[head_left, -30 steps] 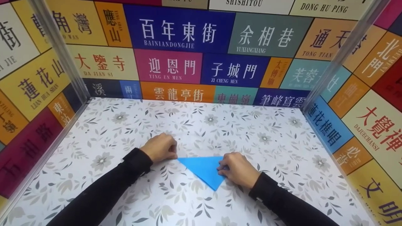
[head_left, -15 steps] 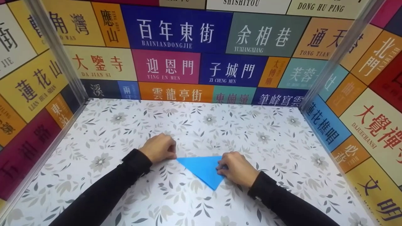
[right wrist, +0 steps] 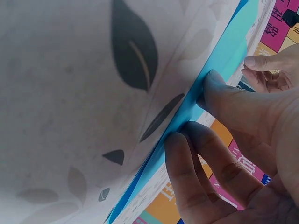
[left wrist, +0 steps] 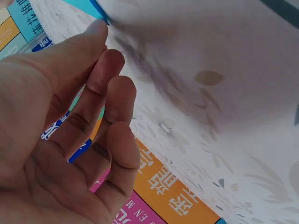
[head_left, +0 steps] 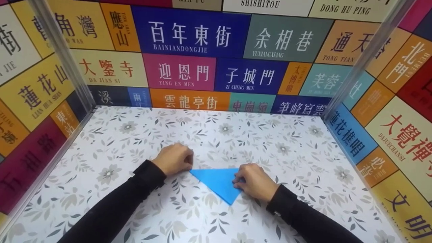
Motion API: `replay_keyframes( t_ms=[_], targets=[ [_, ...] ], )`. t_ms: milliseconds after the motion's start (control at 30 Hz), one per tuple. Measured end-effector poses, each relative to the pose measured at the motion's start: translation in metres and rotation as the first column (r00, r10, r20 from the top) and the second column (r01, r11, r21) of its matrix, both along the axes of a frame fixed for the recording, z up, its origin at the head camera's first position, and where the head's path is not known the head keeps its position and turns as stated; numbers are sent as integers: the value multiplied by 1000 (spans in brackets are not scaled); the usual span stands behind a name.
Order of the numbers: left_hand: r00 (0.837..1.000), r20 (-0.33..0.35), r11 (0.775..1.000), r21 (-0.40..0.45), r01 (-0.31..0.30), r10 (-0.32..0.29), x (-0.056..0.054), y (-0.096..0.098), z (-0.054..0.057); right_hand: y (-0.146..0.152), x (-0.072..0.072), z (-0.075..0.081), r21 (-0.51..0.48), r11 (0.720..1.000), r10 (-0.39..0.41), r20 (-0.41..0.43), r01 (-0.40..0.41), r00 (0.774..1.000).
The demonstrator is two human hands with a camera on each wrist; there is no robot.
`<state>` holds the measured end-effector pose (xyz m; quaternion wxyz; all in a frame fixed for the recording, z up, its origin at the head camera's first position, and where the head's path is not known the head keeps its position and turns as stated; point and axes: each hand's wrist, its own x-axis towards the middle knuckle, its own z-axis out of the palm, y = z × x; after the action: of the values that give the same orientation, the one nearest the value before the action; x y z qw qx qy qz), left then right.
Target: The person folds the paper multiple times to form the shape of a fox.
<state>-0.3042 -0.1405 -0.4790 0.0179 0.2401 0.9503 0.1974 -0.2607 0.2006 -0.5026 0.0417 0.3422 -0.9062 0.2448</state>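
A blue paper triangle (head_left: 216,184) lay on the floral-patterned desk (head_left: 135,209), between the two hands, one corner pointing toward the person. The left hand (head_left: 173,158) had curled fingers and pinched the triangle's left corner at its very tip. The right hand (head_left: 256,180) gripped the opposite edge between thumb and bent fingertips, hiding the right corner; from the right wrist, a darker blue strip ran along a lighter blue face. Black sleeves (head_left: 118,199) covered both forearms. The desk was enclosed by a back wall (head_left: 182,69), left wall (head_left: 40,94) and right wall (head_left: 384,118), all covered with colourful lettered blocks.
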Motion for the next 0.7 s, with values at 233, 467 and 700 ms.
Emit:
replay_keyframes(
  t_ms=[233,467,700],
  targets=[
    [1000,-9,1000,10,3,-3,-2,12,3,1,0,0,3,1000,1,-8,-1,1000],
    [997,-46,998,10,59,-58,0,32,3,0,0,1,8,1000,-2,-10,2,1000],
    [996,-26,996,14,87,-87,3,51,-4,0,0,-1,7,1000,-9,2,9,1000]
  ],
)
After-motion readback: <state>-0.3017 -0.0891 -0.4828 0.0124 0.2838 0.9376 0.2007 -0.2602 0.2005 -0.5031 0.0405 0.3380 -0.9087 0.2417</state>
